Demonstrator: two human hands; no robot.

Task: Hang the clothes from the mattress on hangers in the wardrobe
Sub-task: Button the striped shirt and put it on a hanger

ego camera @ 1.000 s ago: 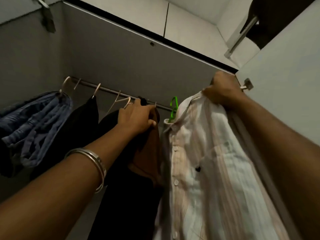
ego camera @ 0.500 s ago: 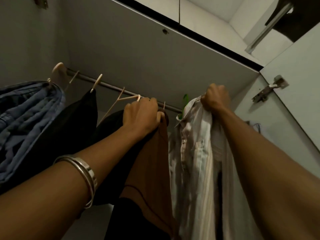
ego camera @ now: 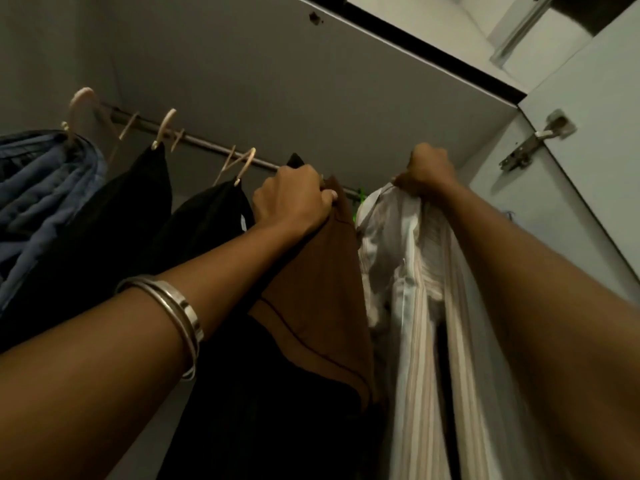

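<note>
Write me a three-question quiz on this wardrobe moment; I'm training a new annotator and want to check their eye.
1. True or false: the left hand grips the brown garment.
2. What does the right hand hold? A) blue jeans B) striped shirt C) a bare hanger
3. Fill in: the bangles sit on the ___ wrist.

Key: 1 true; 2 B; 3 left.

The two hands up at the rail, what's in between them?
In the head view, between the left hand and the right hand hangs the top of the brown cloth, then a bit of green hanger and the striped shirt's collar.
</note>
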